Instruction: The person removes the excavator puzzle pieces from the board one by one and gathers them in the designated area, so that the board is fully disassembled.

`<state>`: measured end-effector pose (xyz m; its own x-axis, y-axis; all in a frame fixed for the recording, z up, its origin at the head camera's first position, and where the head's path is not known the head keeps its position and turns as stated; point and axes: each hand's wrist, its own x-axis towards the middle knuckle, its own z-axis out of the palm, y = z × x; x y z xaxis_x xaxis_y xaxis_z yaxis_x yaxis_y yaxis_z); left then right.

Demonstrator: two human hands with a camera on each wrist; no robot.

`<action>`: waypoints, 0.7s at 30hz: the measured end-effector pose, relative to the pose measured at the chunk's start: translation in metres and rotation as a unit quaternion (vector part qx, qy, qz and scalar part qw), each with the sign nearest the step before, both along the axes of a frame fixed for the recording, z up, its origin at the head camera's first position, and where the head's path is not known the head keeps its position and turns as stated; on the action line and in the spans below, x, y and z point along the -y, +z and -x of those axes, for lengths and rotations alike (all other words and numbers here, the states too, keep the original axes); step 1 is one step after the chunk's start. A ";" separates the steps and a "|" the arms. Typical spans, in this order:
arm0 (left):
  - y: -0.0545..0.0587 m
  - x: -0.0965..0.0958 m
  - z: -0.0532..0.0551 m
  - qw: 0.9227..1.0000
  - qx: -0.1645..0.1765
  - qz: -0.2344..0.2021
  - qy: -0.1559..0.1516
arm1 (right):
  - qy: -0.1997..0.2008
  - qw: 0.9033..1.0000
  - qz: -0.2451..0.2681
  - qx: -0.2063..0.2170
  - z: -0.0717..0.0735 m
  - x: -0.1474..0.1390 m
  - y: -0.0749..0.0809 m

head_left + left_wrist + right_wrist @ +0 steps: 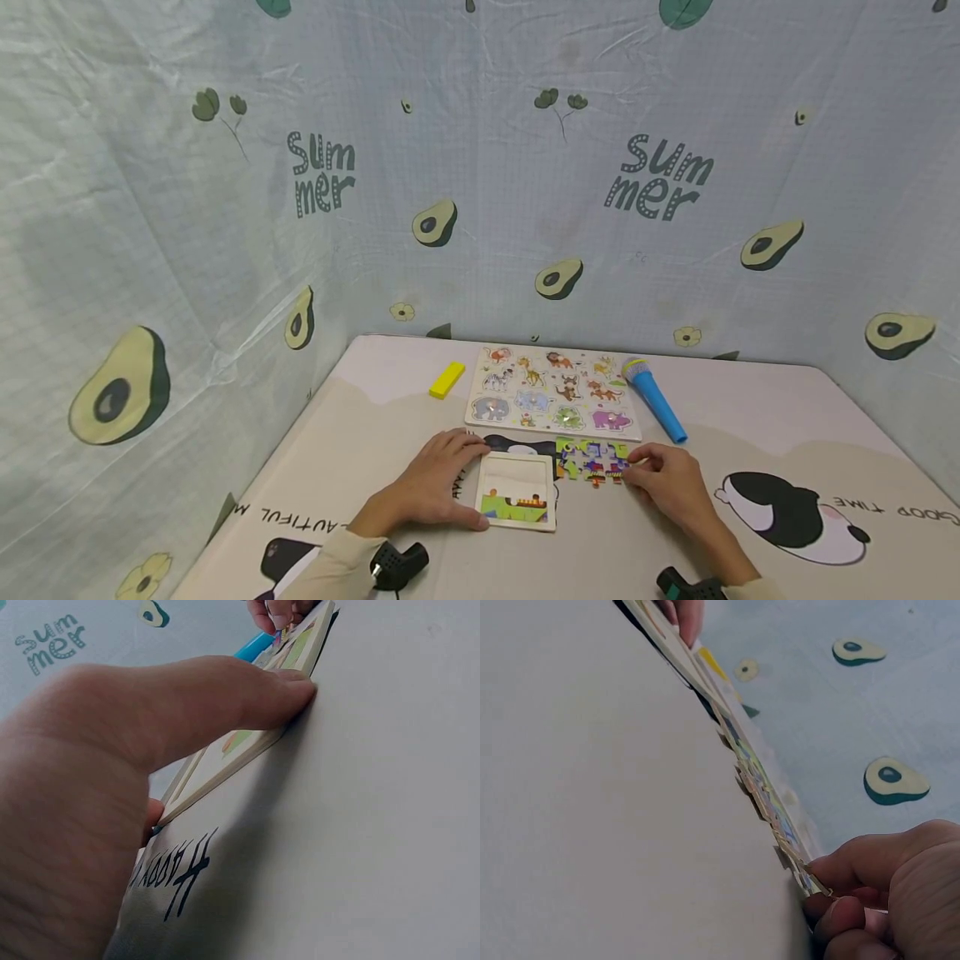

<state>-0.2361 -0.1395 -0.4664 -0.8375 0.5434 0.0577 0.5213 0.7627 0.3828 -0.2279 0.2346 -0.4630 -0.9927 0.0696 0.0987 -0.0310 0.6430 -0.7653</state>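
Puzzle frame held at its left side, loose pieces close against its right

Puzzle frame (517, 477) lies flat on the printed tabletop (600, 550), in front of the animal board (550, 392). The left hand (438, 477) spans its left side with fingers spread: fingertips at the far left corner, thumb extended over the near left one, resting rather than wrapped around. A strip of joined picture pieces (513, 506) fills the near part of the frame's recess, while the pale base shows behind it.

Just beyond the frame's right edge, a cluster of puzzle pieces (592, 460) lies on the tabletop, its outline jagged along the near side. The right hand (667, 483) pinches the cluster's right end between thumb and finger; whether the pinched piece is joined to the rest, I cannot tell.

Room is tight behind: the board's near edge runs just past the cluster, and the blue microphone (656, 402) slants along the board's right side, its lower end just behind the right hand. The yellow block (447, 380) sits by the board's left edge. Toward the person, plain tabletop stretches between the two forearms; to the right, beyond the right hand, it runs on under a printed panda (795, 517).
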 end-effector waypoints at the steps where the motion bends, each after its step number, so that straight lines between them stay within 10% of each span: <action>1: 0.000 0.000 0.000 1.000 0.000 0.001 0.000 | -0.002 1.000 -0.011 -0.007 0.000 0.000 0.000; 21: 0.002 0.001 -0.002 1.000 -0.009 -0.002 -0.007 | -0.017 0.997 -0.064 -0.025 -0.001 0.002 -0.003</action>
<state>-0.2345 -0.1406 -0.4642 -0.8285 0.5549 0.0751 0.5389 0.7538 0.3760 -0.2268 0.2327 -0.4661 -0.9837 0.0865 0.1578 -0.0435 0.7369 -0.6746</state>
